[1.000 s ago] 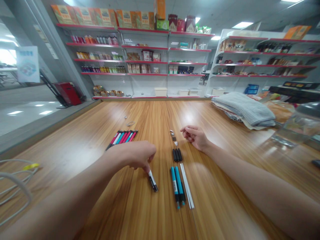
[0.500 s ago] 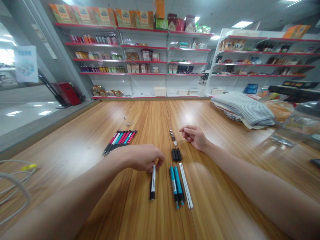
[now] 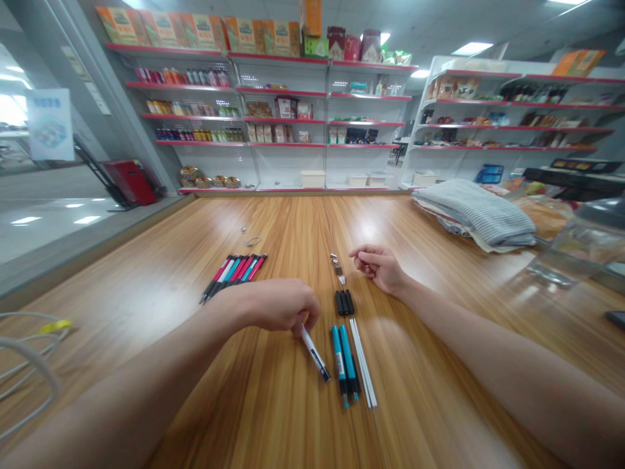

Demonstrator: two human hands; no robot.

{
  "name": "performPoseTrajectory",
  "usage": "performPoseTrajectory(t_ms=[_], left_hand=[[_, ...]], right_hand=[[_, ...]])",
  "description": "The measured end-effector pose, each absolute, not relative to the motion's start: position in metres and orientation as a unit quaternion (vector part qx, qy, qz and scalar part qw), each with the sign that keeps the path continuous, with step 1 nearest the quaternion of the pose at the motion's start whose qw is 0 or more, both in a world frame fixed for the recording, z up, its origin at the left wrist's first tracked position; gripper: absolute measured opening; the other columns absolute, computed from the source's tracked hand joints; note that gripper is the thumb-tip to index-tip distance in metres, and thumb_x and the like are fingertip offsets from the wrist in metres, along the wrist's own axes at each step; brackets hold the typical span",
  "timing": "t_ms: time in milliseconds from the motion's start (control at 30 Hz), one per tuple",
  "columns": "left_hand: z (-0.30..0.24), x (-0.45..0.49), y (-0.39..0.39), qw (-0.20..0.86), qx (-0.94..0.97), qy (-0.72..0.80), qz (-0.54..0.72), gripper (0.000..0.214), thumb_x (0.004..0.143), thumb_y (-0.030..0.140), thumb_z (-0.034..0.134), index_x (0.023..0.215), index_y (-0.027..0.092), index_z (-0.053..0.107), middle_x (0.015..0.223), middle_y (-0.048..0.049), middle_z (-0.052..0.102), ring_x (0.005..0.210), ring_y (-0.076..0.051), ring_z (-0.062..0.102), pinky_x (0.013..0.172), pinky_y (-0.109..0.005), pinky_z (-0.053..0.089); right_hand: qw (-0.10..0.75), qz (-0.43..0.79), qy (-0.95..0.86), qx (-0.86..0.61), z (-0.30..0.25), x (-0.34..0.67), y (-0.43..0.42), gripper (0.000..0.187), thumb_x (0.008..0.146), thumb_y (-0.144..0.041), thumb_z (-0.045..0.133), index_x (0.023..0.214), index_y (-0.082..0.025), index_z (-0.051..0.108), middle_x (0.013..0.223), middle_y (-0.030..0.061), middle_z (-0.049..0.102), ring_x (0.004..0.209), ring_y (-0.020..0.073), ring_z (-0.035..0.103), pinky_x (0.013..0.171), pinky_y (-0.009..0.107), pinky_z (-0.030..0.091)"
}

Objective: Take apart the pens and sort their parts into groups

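Note:
My left hand (image 3: 288, 306) pinches a white pen barrel with a black end (image 3: 315, 353) near its upper tip. The barrel slants down to the right, its black end close to two blue pen barrels (image 3: 342, 355). My right hand (image 3: 378, 268) rests on the table with its fingers loosely curled, and nothing shows in them. Beside its fingertips lie small metal pen parts (image 3: 335, 262). Below these are a small white piece (image 3: 342, 280) and several short black grips (image 3: 344, 302). Thin white refills (image 3: 364, 365) lie right of the blue barrels.
A row of red, blue and white pens (image 3: 234, 277) lies beyond my left forearm. Farther back is a small ring (image 3: 252, 241). Folded striped cloth (image 3: 481, 212) and a clear container (image 3: 561, 247) stand right. A white cable (image 3: 29, 365) lies left. Stocked shelves (image 3: 280, 120) stand behind.
The white pen barrel has swung from nearly straight to a slant, its black end moving right toward the blue barrels. My left hand has shifted slightly; my right hand stays put.

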State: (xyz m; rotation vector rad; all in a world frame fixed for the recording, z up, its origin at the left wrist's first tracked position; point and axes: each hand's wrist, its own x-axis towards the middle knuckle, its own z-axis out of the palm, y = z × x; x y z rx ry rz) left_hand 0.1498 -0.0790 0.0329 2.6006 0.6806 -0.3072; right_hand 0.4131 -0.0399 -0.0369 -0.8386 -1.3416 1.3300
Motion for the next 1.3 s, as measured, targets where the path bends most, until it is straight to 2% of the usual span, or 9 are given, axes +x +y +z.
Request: performPoseTrajectory(t_ms=[367,533,733,933,1100,1300], left_hand=[[0.042,0.149,-0.084,0.26,0.929,0.223,-0.138,0.023,0.073,0.008,0.058,0.082,0.023,0.072,0.077,-0.0005,0.071,0.07,-0.014,0.062,0.065,-0.023,0.044],[0.044,0.152,-0.092,0.229,0.926,0.247,-0.17,0.036,0.064,-0.001,0.05,0.083,0.02,0.071,0.076,-0.001,0.071,0.068,-0.014,0.063,0.058,-0.021,0.043],[0.047,0.16,-0.099,0.179,0.94,0.239,-0.164,0.032,0.062,-0.001,0.051,0.077,0.018,0.071,0.073,-0.0028,0.071,0.067,-0.014,0.063,0.058,-0.021,0.043],[0.044,0.159,-0.098,0.192,0.942,0.225,-0.161,0.031,0.063,-0.001,0.052,0.078,0.019,0.071,0.073,-0.0017,0.071,0.065,-0.013,0.062,0.056,-0.021,0.042],[0.045,0.161,-0.099,0.2,0.932,0.239,-0.182,0.025,0.066,0.002,0.053,0.078,0.019,0.068,0.073,-0.0003,0.07,0.063,-0.012,0.06,0.054,-0.021,0.039],[0.047,0.165,-0.103,0.2,0.924,0.262,-0.191,0.014,0.069,0.018,0.066,0.084,0.02,0.064,0.079,0.0009,0.068,0.065,-0.013,0.058,0.05,-0.021,0.035]], right_hand=[[0.513,0.556,-0.552,-0.352,-0.039,0.413,-0.038,0.021,0.069,-0.031,0.065,0.082,-0.015,0.069,0.063,0.002,0.057,0.047,0.0062,0.036,0.041,0.022,0.016],[0.513,0.555,-0.555,-0.349,-0.04,0.413,-0.038,0.019,0.07,-0.03,0.065,0.082,-0.015,0.07,0.064,0.0027,0.057,0.049,0.0072,0.039,0.042,0.022,0.017],[0.513,0.552,-0.558,-0.346,-0.041,0.413,-0.038,0.02,0.072,-0.03,0.065,0.082,-0.014,0.07,0.065,0.0035,0.057,0.051,0.0076,0.04,0.043,0.022,0.018],[0.515,0.551,-0.558,-0.347,-0.041,0.413,-0.038,0.019,0.072,-0.03,0.065,0.081,-0.014,0.07,0.065,0.0035,0.057,0.051,0.0077,0.04,0.044,0.022,0.018],[0.514,0.554,-0.555,-0.347,-0.04,0.413,-0.038,0.018,0.071,-0.029,0.065,0.081,-0.014,0.07,0.064,0.0031,0.057,0.051,0.008,0.04,0.044,0.022,0.017],[0.512,0.555,-0.559,-0.343,-0.041,0.414,-0.037,0.018,0.073,-0.029,0.063,0.082,-0.014,0.07,0.064,0.0028,0.056,0.049,0.0075,0.039,0.044,0.023,0.016]])
